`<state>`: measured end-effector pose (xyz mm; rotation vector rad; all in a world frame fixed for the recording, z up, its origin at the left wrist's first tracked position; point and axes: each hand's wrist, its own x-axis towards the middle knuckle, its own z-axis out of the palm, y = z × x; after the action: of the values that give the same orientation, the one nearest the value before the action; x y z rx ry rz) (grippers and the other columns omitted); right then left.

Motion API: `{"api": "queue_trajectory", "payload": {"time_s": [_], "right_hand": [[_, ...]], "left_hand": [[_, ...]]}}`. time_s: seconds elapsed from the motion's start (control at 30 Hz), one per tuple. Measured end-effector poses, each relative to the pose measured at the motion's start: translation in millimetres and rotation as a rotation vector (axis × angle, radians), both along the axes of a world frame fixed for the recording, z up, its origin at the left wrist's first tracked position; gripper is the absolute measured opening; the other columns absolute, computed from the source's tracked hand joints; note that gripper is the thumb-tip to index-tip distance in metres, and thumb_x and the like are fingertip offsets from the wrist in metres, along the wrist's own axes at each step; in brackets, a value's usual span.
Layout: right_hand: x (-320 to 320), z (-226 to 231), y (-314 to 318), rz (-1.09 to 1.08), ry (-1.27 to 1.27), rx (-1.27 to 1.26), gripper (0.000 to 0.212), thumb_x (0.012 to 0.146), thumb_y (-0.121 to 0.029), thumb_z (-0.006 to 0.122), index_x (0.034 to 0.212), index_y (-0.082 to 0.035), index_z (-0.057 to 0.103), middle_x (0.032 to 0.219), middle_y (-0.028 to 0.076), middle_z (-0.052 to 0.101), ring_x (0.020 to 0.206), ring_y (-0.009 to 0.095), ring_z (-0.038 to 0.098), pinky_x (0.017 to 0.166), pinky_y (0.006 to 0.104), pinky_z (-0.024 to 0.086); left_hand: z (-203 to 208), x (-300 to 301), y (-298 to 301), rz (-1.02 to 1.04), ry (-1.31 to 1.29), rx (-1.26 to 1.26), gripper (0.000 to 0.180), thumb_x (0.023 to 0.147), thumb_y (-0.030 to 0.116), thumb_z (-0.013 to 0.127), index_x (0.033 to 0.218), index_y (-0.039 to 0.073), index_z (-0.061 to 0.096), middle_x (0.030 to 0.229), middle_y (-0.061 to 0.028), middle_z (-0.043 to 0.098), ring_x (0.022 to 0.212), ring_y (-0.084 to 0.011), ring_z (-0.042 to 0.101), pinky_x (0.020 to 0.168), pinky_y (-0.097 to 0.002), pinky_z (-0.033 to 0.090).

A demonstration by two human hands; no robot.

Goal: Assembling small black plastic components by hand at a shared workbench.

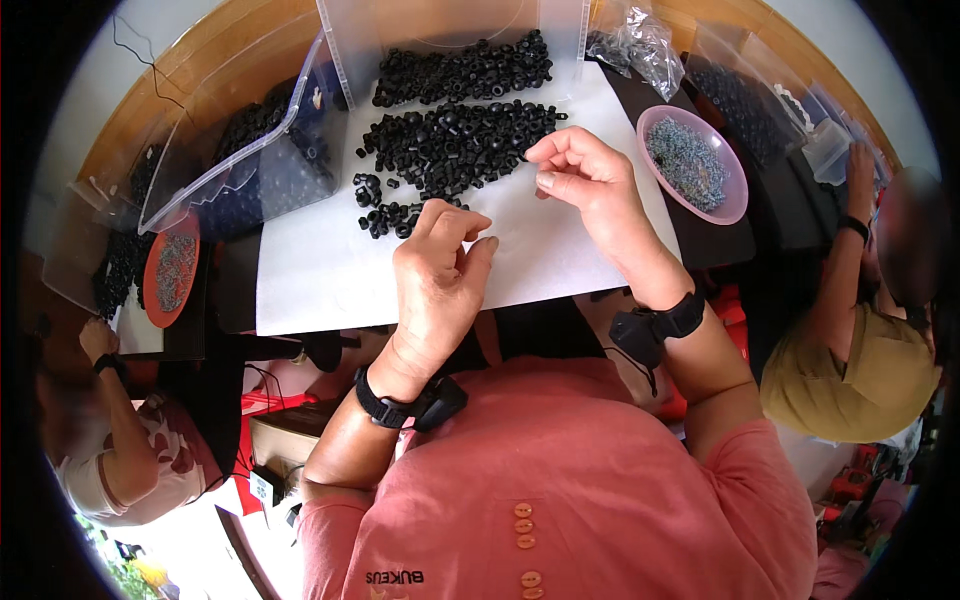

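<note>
Small black ring-like and stubby parts [450, 145] lie in a loose heap on a white sheet [330, 270]. My left hand [440, 265] is at the heap's near edge, its fingers curled and the thumb close to the index finger. Whatever lies between those fingertips is too small to make out. Beside the heap's right side is my right hand [595, 180], fingers bent inward toward the thumb. A dark speck shows by its thumb tip, but I cannot tell what it is. A few black parts [385, 220] sit apart, left of my left hand.
A clear bin [565, 30] lies at the sheet's far edge with more black parts. Another clear bin [240, 165] stands left. A pink bowl [740, 190] of small bluish-grey pieces is at right, an orange bowl [155, 300] at left. Co-workers sit on both sides.
</note>
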<state>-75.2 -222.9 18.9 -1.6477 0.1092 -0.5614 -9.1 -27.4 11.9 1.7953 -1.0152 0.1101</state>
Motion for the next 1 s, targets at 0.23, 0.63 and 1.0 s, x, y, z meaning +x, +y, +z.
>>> {"api": "queue_trajectory", "payload": {"time_s": [0.23,0.63,1.0], "right_hand": [[-10.9,18.5,4.3,0.170,0.162,0.337,0.021,0.088,-0.005,0.063,0.109,-0.005,0.061,0.084,0.004,0.065,0.071,0.012,0.062,0.063,0.0224,0.047],[-11.7,7.6,-2.9,0.237,0.208,0.418,0.022,0.087,-0.008,0.066,0.108,-0.002,0.060,0.082,0.005,0.064,0.065,0.013,0.062,0.056,0.0222,0.047],[-22.1,14.3,3.9,0.132,0.244,0.052,0.019,0.095,-0.019,0.063,0.086,-0.003,0.061,0.068,0.000,0.058,0.059,0.007,0.054,0.050,0.0222,0.041]], "left_hand": [[10.1,5.8,-26.7,-0.166,0.172,-0.105,0.019,0.080,-0.005,0.073,0.097,0.000,0.067,0.083,-0.0051,0.060,0.064,-0.0098,0.058,0.057,-0.0234,0.047],[11.1,7.3,-37.2,-0.216,0.225,-0.093,0.013,0.081,-0.002,0.075,0.090,0.002,0.067,0.081,-0.0034,0.062,0.067,-0.0081,0.060,0.059,-0.0227,0.048],[7.2,4.5,-41.9,-0.159,0.046,-0.158,0.015,0.081,-0.003,0.075,0.084,0.002,0.061,0.078,-0.0034,0.059,0.064,-0.0082,0.058,0.056,-0.0227,0.047]]}}
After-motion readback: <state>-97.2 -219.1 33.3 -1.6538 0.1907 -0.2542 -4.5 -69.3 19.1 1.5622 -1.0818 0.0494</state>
